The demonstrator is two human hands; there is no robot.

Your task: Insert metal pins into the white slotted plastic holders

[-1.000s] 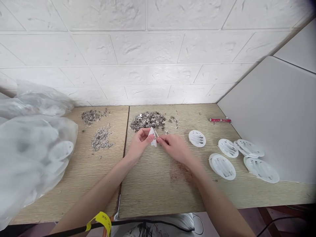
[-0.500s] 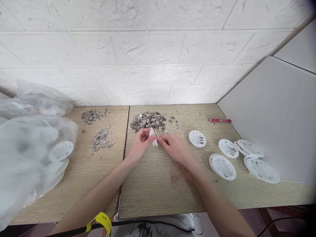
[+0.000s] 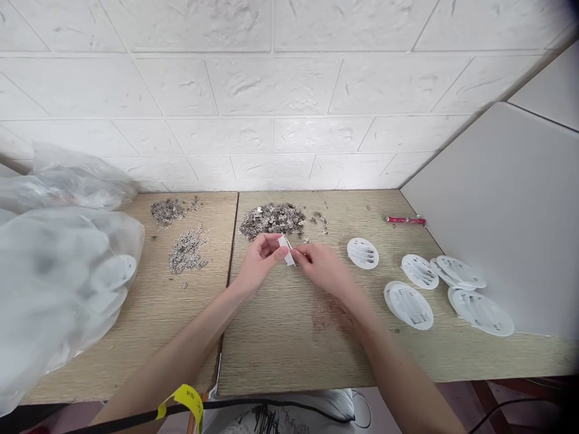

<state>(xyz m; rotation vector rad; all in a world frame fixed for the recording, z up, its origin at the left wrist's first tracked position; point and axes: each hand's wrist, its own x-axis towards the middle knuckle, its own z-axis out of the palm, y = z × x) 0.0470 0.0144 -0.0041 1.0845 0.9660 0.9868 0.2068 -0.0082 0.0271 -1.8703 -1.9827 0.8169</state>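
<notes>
Over the middle of the table, my left hand [image 3: 261,263] pinches a white plastic part [image 3: 286,249] between thumb and fingers. It is tilted, with a dark slotted edge facing right. My right hand [image 3: 316,263] is closed, its thumb and fingertip pressed together against the lower right edge of that part. Whatever may be in this pinch is hidden. Just behind my hands lies a heap of small flat metal pieces [image 3: 272,218], with a few loose metal pieces [image 3: 319,223] to its right.
White oval plastic covers [image 3: 363,253] lie on the right, some overlapping near a grey panel [image 3: 502,223]. A red stick-like object [image 3: 405,220] is behind them. Two metal-piece piles [image 3: 186,250] and large plastic bags [image 3: 67,283] occupy the left. A black cable [image 3: 271,402] crosses in front.
The white part has turned a little in my left hand and shows more of its flat face. My right fingertips have shifted slightly down along its edge.
</notes>
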